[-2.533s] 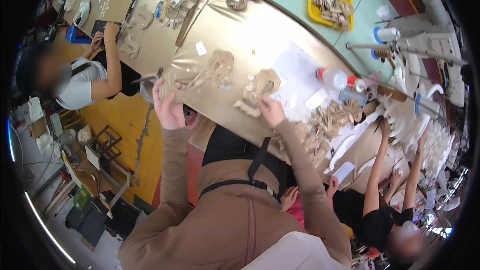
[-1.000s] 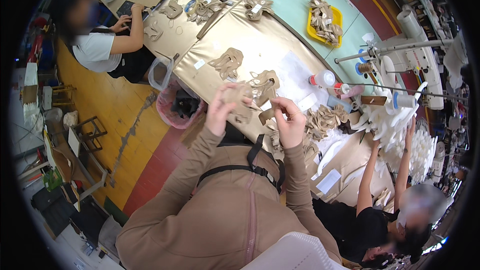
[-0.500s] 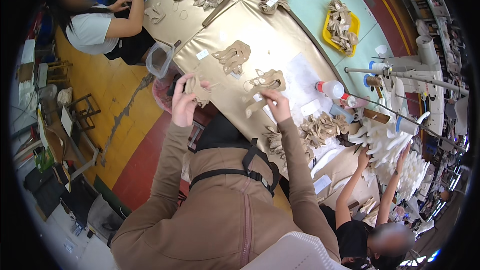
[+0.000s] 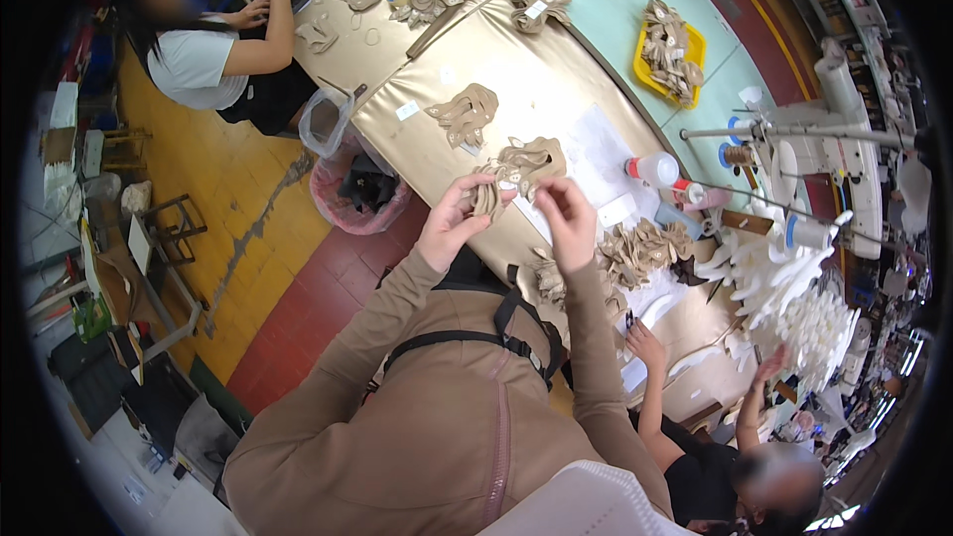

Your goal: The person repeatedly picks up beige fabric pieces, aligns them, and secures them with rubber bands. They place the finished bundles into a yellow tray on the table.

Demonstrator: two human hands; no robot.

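Note:
My left hand (image 4: 452, 230) is closed round a small stack of beige curved cut pieces (image 4: 487, 201), held above the near edge of the gold-covered table. Close by on the right is my right hand (image 4: 569, 226), its fingers curled together beside the stack. What those fingertips hold, if anything, is too small to make out. Just beyond both hands lies a loose bundle of similar beige pieces (image 4: 536, 157), partly hidden by them. Another beige bundle (image 4: 464, 115) rests farther left on the table.
More beige bundles (image 4: 640, 253) lie to the right, near a red-and-white bottle (image 4: 650, 171). A yellow basket (image 4: 698, 43) holds others. One co-worker (image 4: 199, 65) works at far left, another (image 4: 685, 457) at lower right beside white pieces (image 4: 794, 308). A pink-lined bin (image 4: 333, 201) stands left.
My left hand has come right and inward with its stack, meeting my right hand. The strip that dangled from my right fingers no longer shows there. The right co-worker's hands have moved from the white pieces.

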